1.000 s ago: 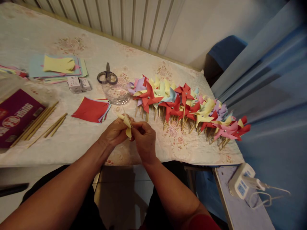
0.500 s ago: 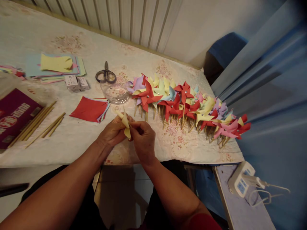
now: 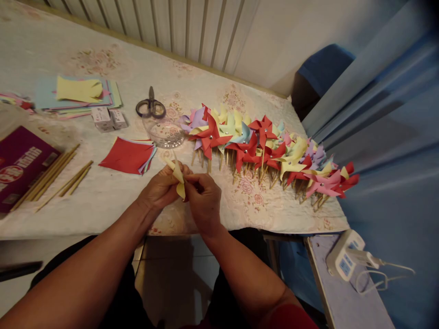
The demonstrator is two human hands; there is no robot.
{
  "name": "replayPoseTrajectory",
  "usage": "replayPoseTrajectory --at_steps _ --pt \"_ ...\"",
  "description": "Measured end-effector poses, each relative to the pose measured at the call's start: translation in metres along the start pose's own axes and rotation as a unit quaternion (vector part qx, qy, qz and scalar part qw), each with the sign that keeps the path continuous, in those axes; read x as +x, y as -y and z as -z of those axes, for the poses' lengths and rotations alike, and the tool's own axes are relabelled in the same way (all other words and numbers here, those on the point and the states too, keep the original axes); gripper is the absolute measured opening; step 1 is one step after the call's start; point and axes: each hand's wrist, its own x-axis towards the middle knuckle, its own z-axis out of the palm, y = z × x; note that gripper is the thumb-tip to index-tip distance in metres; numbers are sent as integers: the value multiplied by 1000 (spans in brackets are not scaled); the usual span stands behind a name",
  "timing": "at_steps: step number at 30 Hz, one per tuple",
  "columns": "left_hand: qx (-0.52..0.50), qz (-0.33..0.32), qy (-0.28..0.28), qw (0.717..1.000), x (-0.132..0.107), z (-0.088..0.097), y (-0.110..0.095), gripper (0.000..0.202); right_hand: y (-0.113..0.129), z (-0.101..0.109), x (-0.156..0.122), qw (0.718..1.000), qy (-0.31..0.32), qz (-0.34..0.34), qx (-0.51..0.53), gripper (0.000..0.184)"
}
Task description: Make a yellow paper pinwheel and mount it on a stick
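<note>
A pale yellow paper pinwheel [image 3: 178,175] is held up edge-on between my two hands, above the front part of the table. My left hand [image 3: 161,186] is closed on its left side, thumb against the folded paper. On the other side, my right hand [image 3: 205,194] has its fingers pinched close at the pinwheel's middle; whatever they grip there is hidden. Just beyond my hands lies a clear round dish [image 3: 168,135] with small shiny pins. To the left of them rests a stack of cut paper squares [image 3: 126,155], red on top.
Finished pinwheels [image 3: 264,141] on sticks crowd the right side. Scissors [image 3: 151,106], small boxes [image 3: 108,119] and coloured paper sheets [image 3: 78,91] lie further back. Bare sticks [image 3: 77,179] and a purple box [image 3: 25,167] are at left. A power strip [image 3: 345,257] sits at lower right.
Almost nothing differs. The pinwheel and my hands have shifted very slightly left, with the grip looking the same.
</note>
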Motion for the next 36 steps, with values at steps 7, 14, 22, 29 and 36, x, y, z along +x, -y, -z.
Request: replayPoseTrajectory --at_steps 7,14,22,29,36 --pt "6 6 9 1000 -1 1 0 22 1 0 -1 1000 3 1 -5 7" --pt "3 8 -12 1000 -3 -3 -1 29 0 0 -1 1000 -5 8 -4 7" --pt "26 21 -24 999 0 -3 -4 29 -2 -2 3 993 8 -95 75 8" --pt "36 49 -75 995 3 -4 -6 28 -5 3 9 983 13 -137 121 13" --pt "61 -21 -112 992 7 -1 -11 26 -11 8 16 983 41 -159 81 13"
